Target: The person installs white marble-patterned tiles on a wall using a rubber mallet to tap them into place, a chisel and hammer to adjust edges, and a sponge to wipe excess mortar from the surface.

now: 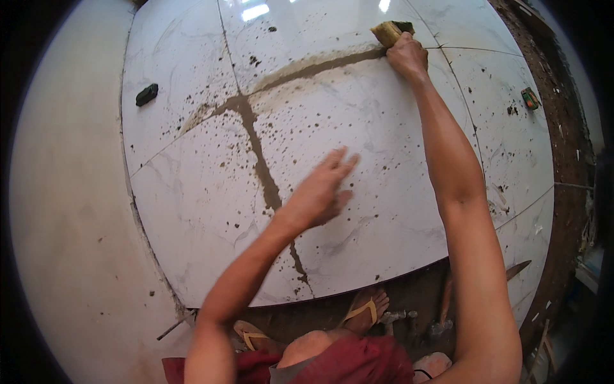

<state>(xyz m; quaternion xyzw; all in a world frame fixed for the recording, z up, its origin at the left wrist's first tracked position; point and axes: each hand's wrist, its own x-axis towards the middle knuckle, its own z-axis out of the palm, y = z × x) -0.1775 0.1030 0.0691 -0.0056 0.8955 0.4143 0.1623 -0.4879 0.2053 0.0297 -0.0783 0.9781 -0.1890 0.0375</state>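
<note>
At the far end of the white tiles (377,128), my right hand (408,56) grips a yellowish-brown sponge (387,33) with a dark patch on its upper side. The sponge touches the tile at the right end of a wet grey-brown band of grout (326,66) that runs along a joint. A second band of grout (259,157) comes toward me from the same corner and thins out near the front edge. Over the tile right of that band, my left hand (320,192) hangs with fingers apart, slightly blurred and holding nothing.
Crumbs and splashes dot the tiles. A small black object (147,95) lies at the left, and a green and orange one (529,98) at the right. By my sandalled feet (366,312) lie a hammer (398,315) and a wooden-handled tool (446,301). A pale wall (64,192) bounds the left.
</note>
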